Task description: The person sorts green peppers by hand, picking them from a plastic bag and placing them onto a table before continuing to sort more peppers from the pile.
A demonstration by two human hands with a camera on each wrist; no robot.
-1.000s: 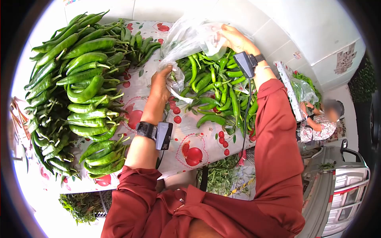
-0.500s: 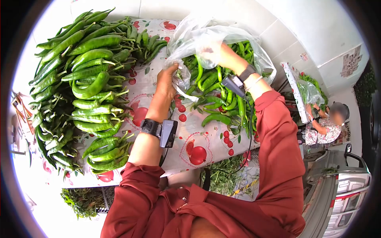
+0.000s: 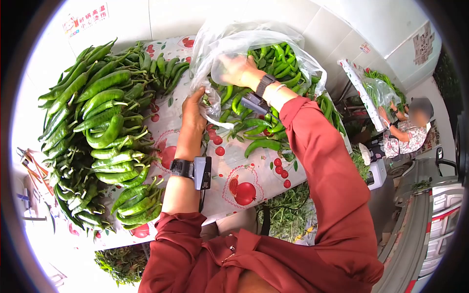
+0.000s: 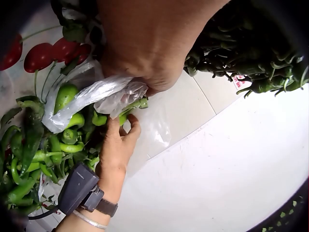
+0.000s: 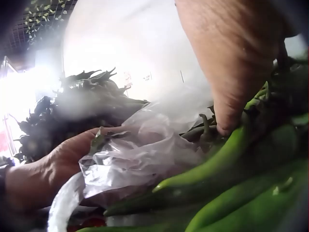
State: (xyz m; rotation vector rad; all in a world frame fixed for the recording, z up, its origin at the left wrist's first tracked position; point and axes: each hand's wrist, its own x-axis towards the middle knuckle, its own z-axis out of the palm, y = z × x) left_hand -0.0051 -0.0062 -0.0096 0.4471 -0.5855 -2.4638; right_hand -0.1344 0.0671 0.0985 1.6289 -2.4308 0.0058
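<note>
My left hand point(image 3: 194, 115) grips the gathered edge of a clear plastic bag point(image 3: 205, 51), and a white strip of it hangs below the fingers. Loose green peppers point(image 3: 281, 61) lie under and around the bag. Behind its thin film, my right hand point(image 3: 239, 71) reaches over these peppers toward the left hand. In the left wrist view, the right hand point(image 4: 118, 145) has thumb and finger pinched on a green pepper point(image 4: 126, 115) beside the crumpled plastic. One right fingertip point(image 5: 227, 126) meets a curved green pepper point(image 5: 212, 162) in the right wrist view.
Long green peppers point(image 3: 110, 80) are stacked high on the left of the fruit-printed tablecloth point(image 3: 215, 178). White tiled wall point(image 3: 171, 17) stands behind the table. At right, another person point(image 3: 403, 139) works by a second table point(image 3: 359, 93) with greens. Leafy greens point(image 3: 288, 212) lie below the table's near edge.
My right hand has let go of the bag's upper right edge and moved left, over the peppers behind the film. The bag's right side has spread over them. My left hand keeps its grip.
</note>
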